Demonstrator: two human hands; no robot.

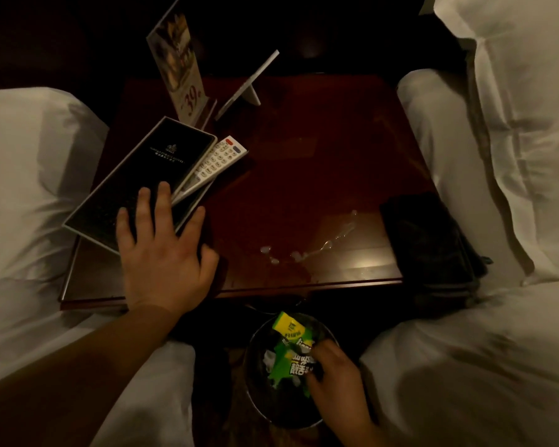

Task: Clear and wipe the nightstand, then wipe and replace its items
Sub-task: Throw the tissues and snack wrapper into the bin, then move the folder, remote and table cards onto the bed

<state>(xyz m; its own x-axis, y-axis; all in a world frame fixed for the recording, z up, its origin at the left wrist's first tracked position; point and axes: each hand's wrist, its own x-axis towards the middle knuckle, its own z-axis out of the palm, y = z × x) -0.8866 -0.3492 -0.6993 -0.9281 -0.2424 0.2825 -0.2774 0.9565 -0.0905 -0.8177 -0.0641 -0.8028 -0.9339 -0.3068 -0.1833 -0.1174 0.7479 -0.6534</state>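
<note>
Clearing only begun: nightstand (304, 175) unwiped, spill (307, 250) near front edge. Black folder (136, 179), remote (218, 161), sign stands remaining. Left hand (162, 253) flat, fingers spread on folder. Right hand (333, 375) clamped on green wrapper (291, 350) over bin (262, 398).

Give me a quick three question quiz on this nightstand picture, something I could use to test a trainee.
1. True or false: the left hand rests flat on the black folder.
2. What is the right hand holding over the bin? A) a white remote B) a green wrapper C) a dark cloth
3. What on the nightstand top shows it needs wiping?

Key
1. True; its fingers lie spread on the folder's near end.
2. B; the green wrapper is in its fingers. The remote lies beside the folder, and the dark cloth sits at the right edge.
3. The spilled liquid near the front edge.
</note>
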